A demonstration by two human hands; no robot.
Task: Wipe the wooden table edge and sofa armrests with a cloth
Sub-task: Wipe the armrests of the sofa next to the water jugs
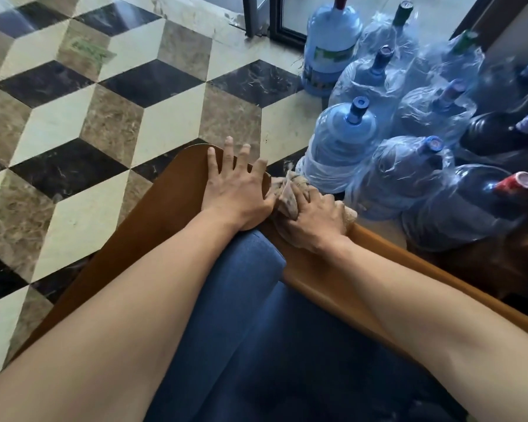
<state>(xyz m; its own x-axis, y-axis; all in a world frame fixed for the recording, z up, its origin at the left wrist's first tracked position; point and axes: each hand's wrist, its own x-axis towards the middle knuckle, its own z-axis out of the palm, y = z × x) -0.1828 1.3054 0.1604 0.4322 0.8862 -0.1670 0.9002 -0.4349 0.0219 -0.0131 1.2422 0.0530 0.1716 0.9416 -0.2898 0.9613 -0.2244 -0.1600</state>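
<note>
The wooden sofa armrest [177, 190] curves from the lower left up to a rounded corner, then runs down to the right as a rail [378, 263]. My left hand [238, 187] lies flat on the corner, fingers spread, holding nothing. Just right of it my right hand [314, 220] presses a crumpled beige cloth [288, 196] onto the rail; part of the cloth sticks out past my fingers. The two hands touch at the thumb side. A blue sofa cushion [256, 315] fills the space between my forearms.
Several large blue water jugs [342, 141], some wrapped in clear plastic, crowd the floor right beside the armrest at the right. A checkered marble floor [104, 102] spreads to the left. A dark door frame [275, 22] stands at the top.
</note>
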